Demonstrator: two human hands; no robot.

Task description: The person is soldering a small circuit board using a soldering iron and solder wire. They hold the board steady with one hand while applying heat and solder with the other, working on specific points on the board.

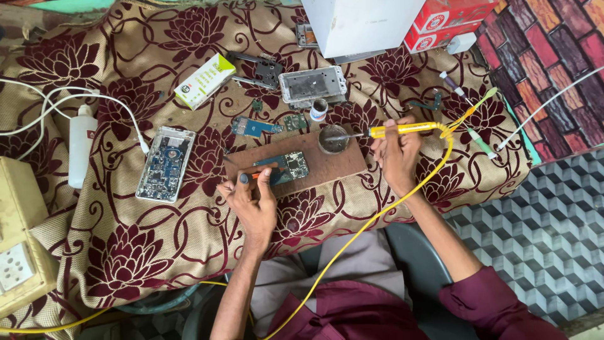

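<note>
My right hand [396,154] grips a yellow soldering iron [406,130] whose tip reaches into a small round tin [333,140] on the right end of a brown wooden board [327,165]. My left hand [250,196] holds an orange-handled tool [258,175] at the board's near edge, pressed against a small green circuit board [288,167] lying on the wood. The iron's yellow cord [377,217] trails down across my lap.
An opened phone [165,164] with a white cable lies left of the board. A metal phone frame [313,84], small circuit parts [255,126], a green-white box [204,80], a white bottle [80,145], red boxes [450,19] and a socket box [19,252] lie on the floral cloth.
</note>
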